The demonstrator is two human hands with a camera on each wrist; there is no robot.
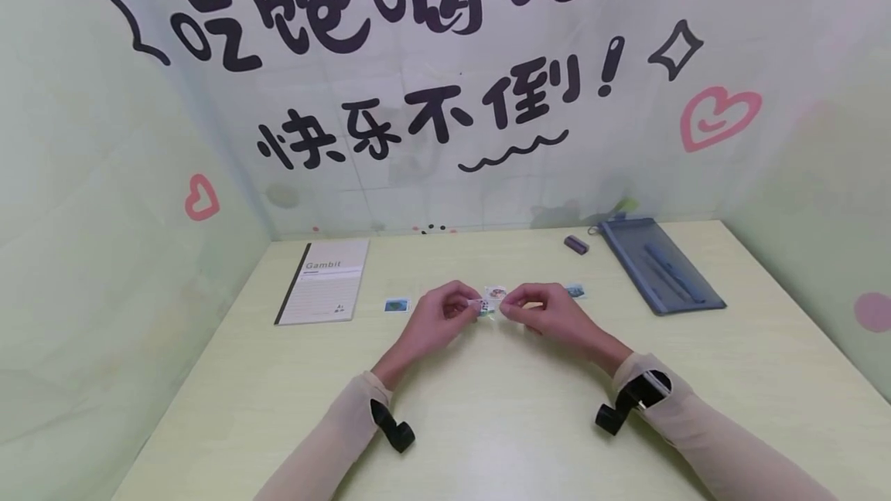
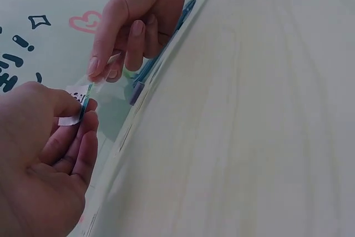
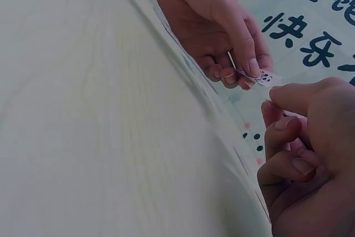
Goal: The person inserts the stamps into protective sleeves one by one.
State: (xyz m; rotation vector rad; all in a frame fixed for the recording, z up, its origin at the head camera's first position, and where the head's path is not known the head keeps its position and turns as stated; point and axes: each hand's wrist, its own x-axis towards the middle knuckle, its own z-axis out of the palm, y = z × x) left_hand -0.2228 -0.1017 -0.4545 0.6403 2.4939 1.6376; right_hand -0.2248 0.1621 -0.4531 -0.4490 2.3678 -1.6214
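- Work piece: a small printed piece [image 1: 485, 307] is raised above the table [image 1: 445, 424], right of the notebook [image 1: 323, 282].
- Left hand [image 1: 440, 314]: its fingers are closed in a pinch on that piece.
- Right hand [image 1: 557, 315]: thumb and forefinger nearly meet and appear to pinch clear film [image 2: 100, 86] at the piece's edge; the other fingers are curled.
- Progress, as judged: piece and film are in hand, so handling is under way but incomplete. Whether the film is going on or coming off cannot be told.
- Outstanding, as judged: finishing with the film and releasing the piece.
- Loose on the table: a blue picture piece [image 1: 397, 305] just right of the notebook, a round-motif piece [image 1: 496, 293] farther right, and another piece [image 1: 575, 291] farther still. Whether these are finished cannot be determined.
- Apart from the work: an eraser [image 1: 576, 244] well right of the notebook; beyond it, a blue pouch [image 1: 685, 284] containing pens.
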